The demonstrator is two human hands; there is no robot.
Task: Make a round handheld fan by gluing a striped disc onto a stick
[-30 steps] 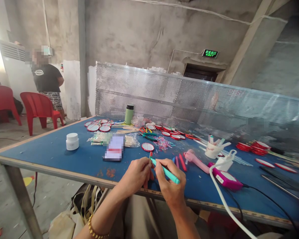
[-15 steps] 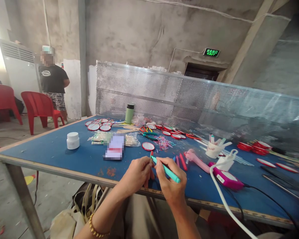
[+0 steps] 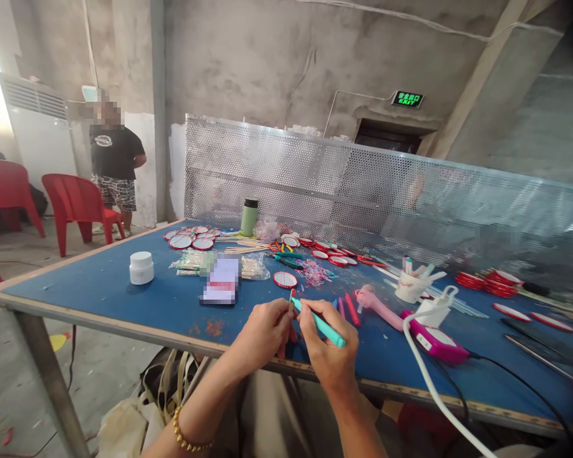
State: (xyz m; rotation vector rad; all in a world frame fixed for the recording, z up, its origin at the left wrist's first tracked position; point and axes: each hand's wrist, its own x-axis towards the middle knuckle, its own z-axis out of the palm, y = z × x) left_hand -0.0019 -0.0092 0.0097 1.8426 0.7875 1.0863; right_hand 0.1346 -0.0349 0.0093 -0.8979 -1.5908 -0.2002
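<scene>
Turquoise marker (image 3: 329, 331) within right grip (image 3: 335, 357)

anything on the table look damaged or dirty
Yes: a patchy reddish-brown stain marks the blue tabletop near its front edge, left of the left hand. Its rusty colour stands out against the blue.

Blue-topped bench (image 3: 105, 289): white lidded jar (image 3: 142, 268) at left, phone (image 3: 221, 281) in front of bagged sticks (image 3: 254, 268), green bottle (image 3: 249, 220) farther back, red-rimmed discs (image 3: 180, 242) scattered, teal-handled pliers (image 3: 287, 261) near multicoloured strands (image 3: 318, 272), cup (image 3: 407, 289) at right.
</scene>
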